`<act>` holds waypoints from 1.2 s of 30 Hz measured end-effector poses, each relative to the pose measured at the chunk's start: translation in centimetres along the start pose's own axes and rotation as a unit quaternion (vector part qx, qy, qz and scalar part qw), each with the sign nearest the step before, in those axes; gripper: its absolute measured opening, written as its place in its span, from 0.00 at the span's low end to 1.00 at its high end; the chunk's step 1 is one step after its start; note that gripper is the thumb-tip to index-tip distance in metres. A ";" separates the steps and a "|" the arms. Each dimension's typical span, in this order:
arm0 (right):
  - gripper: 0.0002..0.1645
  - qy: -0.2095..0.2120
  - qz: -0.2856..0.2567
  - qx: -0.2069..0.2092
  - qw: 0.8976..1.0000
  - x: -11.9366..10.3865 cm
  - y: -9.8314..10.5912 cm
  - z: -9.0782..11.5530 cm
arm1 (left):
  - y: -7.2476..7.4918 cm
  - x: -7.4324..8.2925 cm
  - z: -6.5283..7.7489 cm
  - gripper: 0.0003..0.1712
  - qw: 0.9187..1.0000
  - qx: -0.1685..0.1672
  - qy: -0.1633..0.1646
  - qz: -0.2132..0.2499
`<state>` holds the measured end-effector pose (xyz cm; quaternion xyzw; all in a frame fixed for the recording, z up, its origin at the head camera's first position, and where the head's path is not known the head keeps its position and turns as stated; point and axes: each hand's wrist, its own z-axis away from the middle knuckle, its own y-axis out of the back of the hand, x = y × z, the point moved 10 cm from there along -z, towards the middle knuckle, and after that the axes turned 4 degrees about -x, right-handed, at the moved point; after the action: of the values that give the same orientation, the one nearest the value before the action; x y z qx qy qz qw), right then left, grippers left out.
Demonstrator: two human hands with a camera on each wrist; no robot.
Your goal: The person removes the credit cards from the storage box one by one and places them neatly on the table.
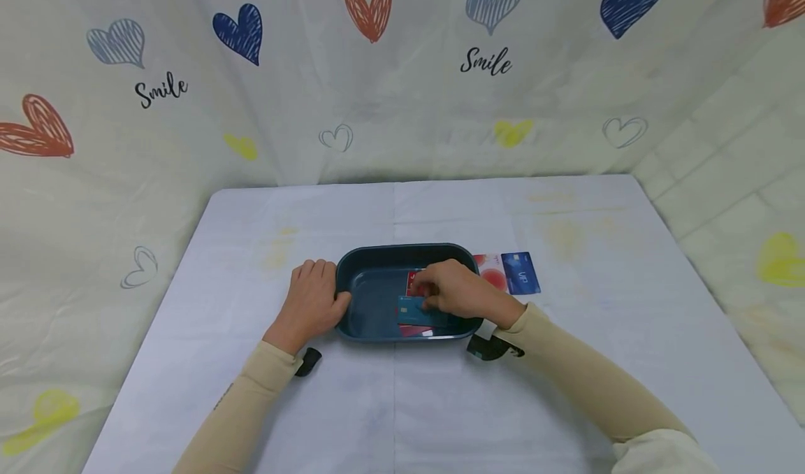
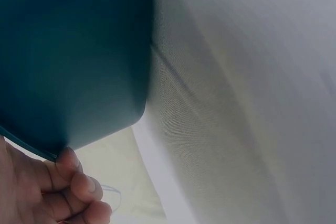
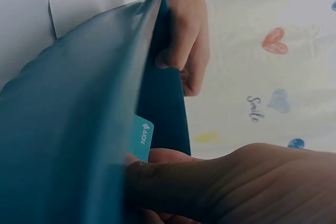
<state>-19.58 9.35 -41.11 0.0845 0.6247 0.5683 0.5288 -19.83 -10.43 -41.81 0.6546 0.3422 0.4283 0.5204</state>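
item: dark teal tray (image 1: 371, 264), oval-cornered, shallow, set on a white tablecloth (image 1: 402, 404) near the middle of the table.

left hand (image 1: 311, 303): fingers bent against the tray's left outer wall, thumb hooked over the rim; it grips the tray's left edge. in the left wrist view the fingertips (image 2: 68, 163) press the underside of the rim.

right hand (image 1: 455, 292): reaches inside the tray, fingers curled, pinching a teal card (image 1: 411, 311) that lies just under and left of the fingertips. the right wrist view shows the same card (image 3: 140, 137) upright against the fingers, inside the tray wall.

beneath the grip: a red card (image 1: 416, 331) on the tray floor, partly covered by the hand and the teal card; another red edge (image 1: 413, 282) just above the fingers.

outside the tray, right of the grip: a red-and-white card (image 1: 492, 271) and a blue card (image 1: 520, 273), side by side on the cloth, touching the tray's right rim.

backdrop: heart-print sheet (image 1: 189, 75).
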 end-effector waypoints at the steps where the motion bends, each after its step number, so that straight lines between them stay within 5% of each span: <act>1: 0.12 0.000 0.000 0.000 1.000 -0.1 0.0 0.0 | 0.0 0.0 0.0 0.10 1.000 0.000 0.000 0.001; 20: 0.06 0.006 0.040 0.010 0.999 -0.6 0.6 0.7 | 0.1 0.2 0.1 0.10 1.000 0.012 -0.005 0.005; 36: 0.04 0.000 0.046 -0.040 0.998 -0.8 0.0 1.3 | 0.0 0.1 0.1 0.10 1.000 0.014 -0.008 0.005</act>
<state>-18.23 9.54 -40.40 0.0919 0.5969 0.6165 0.5051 -19.71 -10.34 -41.76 0.6670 0.3411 0.4206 0.5117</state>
